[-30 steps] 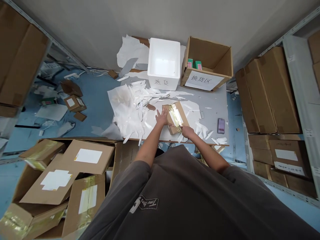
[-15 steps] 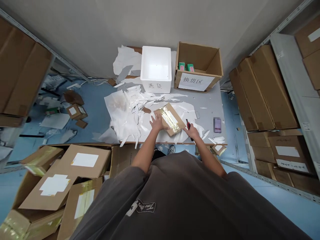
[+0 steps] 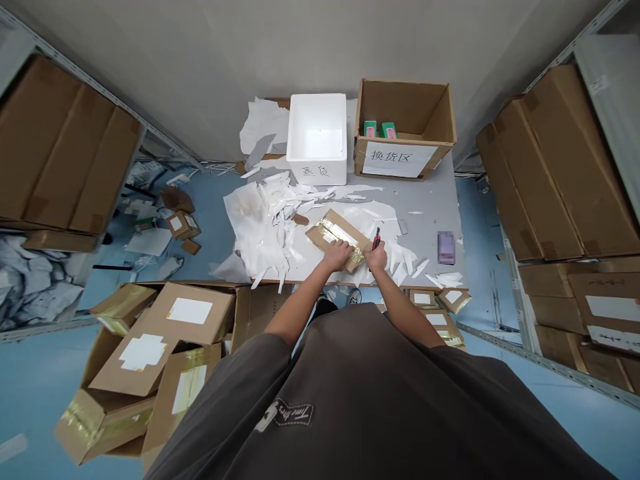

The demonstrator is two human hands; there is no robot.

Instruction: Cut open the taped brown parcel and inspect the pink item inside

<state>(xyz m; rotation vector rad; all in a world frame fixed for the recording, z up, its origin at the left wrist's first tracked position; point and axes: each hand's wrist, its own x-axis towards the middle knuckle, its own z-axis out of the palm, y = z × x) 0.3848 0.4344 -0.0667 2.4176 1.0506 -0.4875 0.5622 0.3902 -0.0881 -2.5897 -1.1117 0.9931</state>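
My left hand (image 3: 337, 255) lies over the near edge of a flat cardboard parcel (image 3: 334, 233), which has shiny gold tape along its top. My right hand (image 3: 377, 257) grips a red-and-black box cutter (image 3: 376, 239) right beside the parcel's right corner. The blade tip is hidden or too small to make out. The parcel rests on a grey table (image 3: 425, 200), with a heap of torn white plastic wrap (image 3: 260, 230) to its left.
A white foam box (image 3: 317, 137) and an open carton (image 3: 405, 117) holding small green items stand at the table's far end. A blurred purple object (image 3: 446, 248) lies at the right. Stacked cartons (image 3: 545, 160) fill shelves on the right, and opened parcels (image 3: 160, 340) sit below the near edge.
My left hand has slid rightward along the parcel's near edge. My right hand with the cutter has come closer to the parcel. The camera view has shifted slightly.
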